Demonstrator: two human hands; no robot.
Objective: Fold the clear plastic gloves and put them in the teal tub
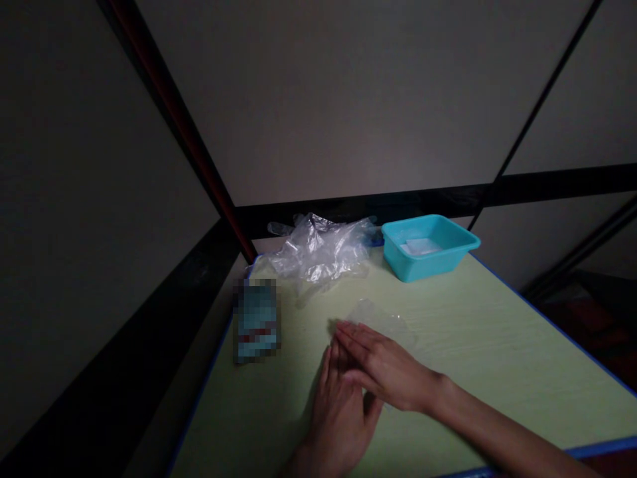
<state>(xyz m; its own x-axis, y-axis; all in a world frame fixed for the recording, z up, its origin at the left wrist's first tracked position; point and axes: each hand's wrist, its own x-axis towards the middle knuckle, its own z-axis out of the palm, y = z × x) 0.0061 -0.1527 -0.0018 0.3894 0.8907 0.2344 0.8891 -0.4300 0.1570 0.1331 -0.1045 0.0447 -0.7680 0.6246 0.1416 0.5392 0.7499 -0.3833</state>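
Observation:
A thin clear plastic sheet or glove (381,320) lies on the pale green table, partly under my hands. My left hand (341,411) rests palm down at its near left side, fingers stretched forward. My right hand (385,365) reaches in from the right, its fingers extended flat across the plastic and over the fingertips of my left hand. The plastic beneath the hands is mostly hidden.
A heap of crumpled clear plastic gloves (323,255) lies at the table's back left. A turquoise basin (423,265) with something white inside stands at the back right. A blurred greenish packet (257,318) is by the left edge of the table (497,345).

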